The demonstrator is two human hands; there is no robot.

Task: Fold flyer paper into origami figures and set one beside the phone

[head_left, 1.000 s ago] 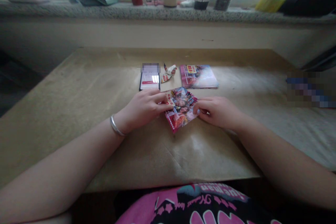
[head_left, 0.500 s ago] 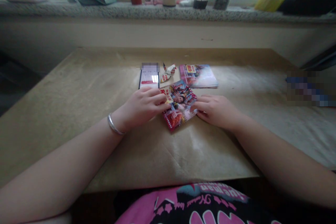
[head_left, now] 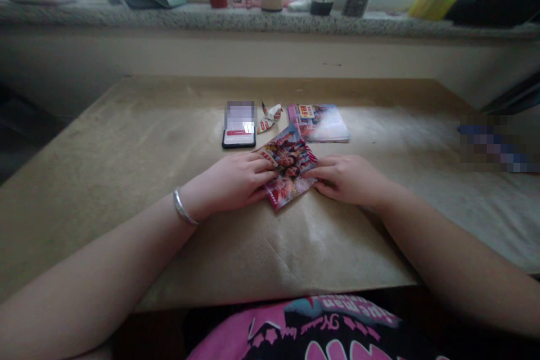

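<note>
A colourful printed paper, folded into a tilted square, lies flat on the brown paper-covered table. My left hand, a silver bangle on its wrist, presses its fingertips on the paper's left edge. My right hand rests with its fingers stretched flat on the paper's right corner. Both hands hold the paper down on the table.
Behind the paper lie a phone, a small folded paper figure and a stack of printed sheets. A stone windowsill at the back carries bottles, jars and a green case. A blurred object sits at the far right.
The folded paper has turned a little and shifted slightly away from me. My left hand has slid back, uncovering the phone. My right hand stays on the paper's right corner.
</note>
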